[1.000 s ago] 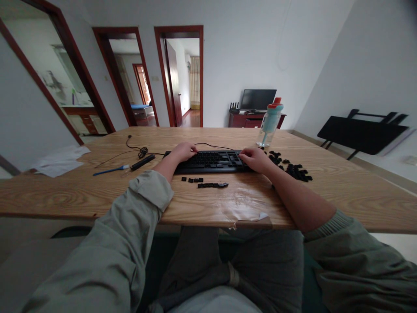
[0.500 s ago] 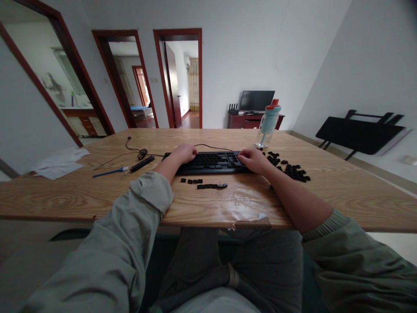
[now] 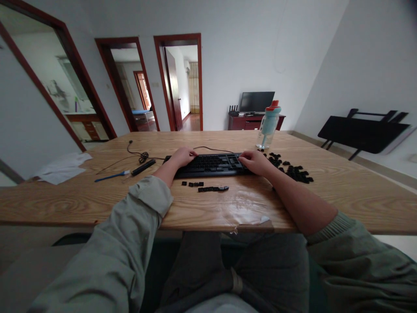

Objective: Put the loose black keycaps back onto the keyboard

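A black keyboard [image 3: 211,165] lies on the wooden table, several of its key places looking bare. My left hand [image 3: 184,157] rests over its upper left part, fingers curled together; what they hold, if anything, is too small to make out. On the keyboard's right end is my right hand [image 3: 253,161], thumb and fingers pinched at the keys, their contents hidden. In front of the keyboard sit several loose keycaps [image 3: 196,184] and a row of joined keycaps [image 3: 212,189]. Right of my right hand spreads a pile of black keycaps [image 3: 298,174].
A water bottle [image 3: 269,126] stands behind the keycap pile. Left of the keyboard lie a coiled cable [image 3: 143,156], a black stick-like tool [image 3: 143,168] and a blue brush [image 3: 112,176]. White paper [image 3: 63,167] is at the table's left. Clear tape covers the front edge [image 3: 244,211].
The view has shifted slightly, so the table sits a little lower. My left hand has moved slightly left along the keyboard. My right hand stays at the right end.
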Motion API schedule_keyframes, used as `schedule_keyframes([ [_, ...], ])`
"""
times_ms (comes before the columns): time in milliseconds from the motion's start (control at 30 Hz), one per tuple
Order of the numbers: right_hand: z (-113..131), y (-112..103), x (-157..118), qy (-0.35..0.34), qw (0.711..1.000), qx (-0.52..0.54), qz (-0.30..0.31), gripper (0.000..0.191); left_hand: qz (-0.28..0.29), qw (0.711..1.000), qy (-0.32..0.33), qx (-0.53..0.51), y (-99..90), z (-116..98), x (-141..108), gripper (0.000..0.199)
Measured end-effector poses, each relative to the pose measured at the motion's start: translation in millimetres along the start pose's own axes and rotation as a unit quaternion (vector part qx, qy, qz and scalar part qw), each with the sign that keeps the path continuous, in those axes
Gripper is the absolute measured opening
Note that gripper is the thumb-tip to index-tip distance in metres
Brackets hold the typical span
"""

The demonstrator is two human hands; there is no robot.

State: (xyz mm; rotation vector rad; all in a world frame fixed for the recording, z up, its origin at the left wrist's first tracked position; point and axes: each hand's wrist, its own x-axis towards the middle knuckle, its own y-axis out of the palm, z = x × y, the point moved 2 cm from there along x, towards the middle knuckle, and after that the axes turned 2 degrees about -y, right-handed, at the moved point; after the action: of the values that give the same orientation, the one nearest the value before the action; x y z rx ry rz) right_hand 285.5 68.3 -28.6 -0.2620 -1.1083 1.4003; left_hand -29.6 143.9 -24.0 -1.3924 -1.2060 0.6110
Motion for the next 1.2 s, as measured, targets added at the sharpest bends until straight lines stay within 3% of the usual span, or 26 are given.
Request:
schedule_keyframes([
  [200,-2.2,1.1,0.6,-0.005,1.000,-0.003,0.003,0.027,-0.017,1.000,0.009,0.002,-0.1,-1.2,-0.3,0.026],
  [467,-2.7,1.9,0.3,-0.005,1.000,0.007,0.005,0.028,0.012,1.000,0.014,-0.003,-2.6,-2.8,-3.2,0.028],
  [900,-2.9,2.7,-0.1,-0.005,1.000,-0.001,0.009,0.028,-0.024,0.999,0.011,-0.037,2.6,2.9,-2.2,0.025],
  [1200,-5.3,4.5,0.5,0.001,1.000,0.013,0.014,0.028,-0.018,0.999,0.008,-0.038,1.7,2.4,-1.7,0.025],
])
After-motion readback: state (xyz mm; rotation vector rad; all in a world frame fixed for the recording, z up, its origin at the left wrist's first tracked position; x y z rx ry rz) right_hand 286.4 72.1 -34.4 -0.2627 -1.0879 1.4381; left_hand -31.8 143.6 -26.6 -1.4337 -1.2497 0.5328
